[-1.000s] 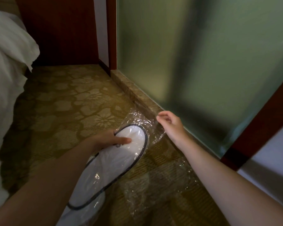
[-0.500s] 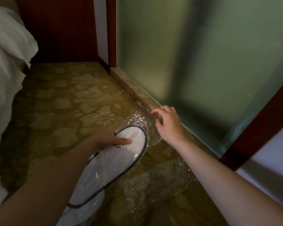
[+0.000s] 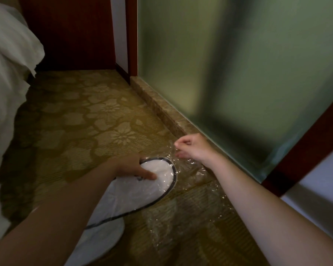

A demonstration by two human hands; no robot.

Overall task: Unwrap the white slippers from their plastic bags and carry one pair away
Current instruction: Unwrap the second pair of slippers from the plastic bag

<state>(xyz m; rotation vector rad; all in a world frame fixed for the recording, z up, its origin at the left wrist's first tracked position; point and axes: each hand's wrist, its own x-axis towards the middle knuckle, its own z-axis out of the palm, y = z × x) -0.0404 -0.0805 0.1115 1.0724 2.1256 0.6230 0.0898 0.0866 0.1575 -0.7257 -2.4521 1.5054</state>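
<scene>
Left hand (image 3: 132, 167) grips the white slippers (image 3: 142, 187), low over the carpet (image 3: 81, 120), near centre. Right hand (image 3: 192, 148) pinches the clear plastic bag (image 3: 192, 189) just right of the slippers, near the stone sill (image 3: 161, 110).

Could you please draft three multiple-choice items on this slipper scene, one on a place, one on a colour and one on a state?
1. Where is the left hand?
A. On the white slippers
B. On the bedding
C. On the glass panel

2. What colour is the slippers' edge trim?
A. Red
B. Dark
C. Yellow

3. What is the right hand doing?
A. Lying flat and open on the carpet
B. Pinching the plastic bag
C. Gripping the door frame

Answers:
1. A, since its thumb presses on the top slipper's toe end.
2. B, as a dark line rims the white sole.
3. B, because its curled fingers gather clear film just beyond the slipper.
</scene>
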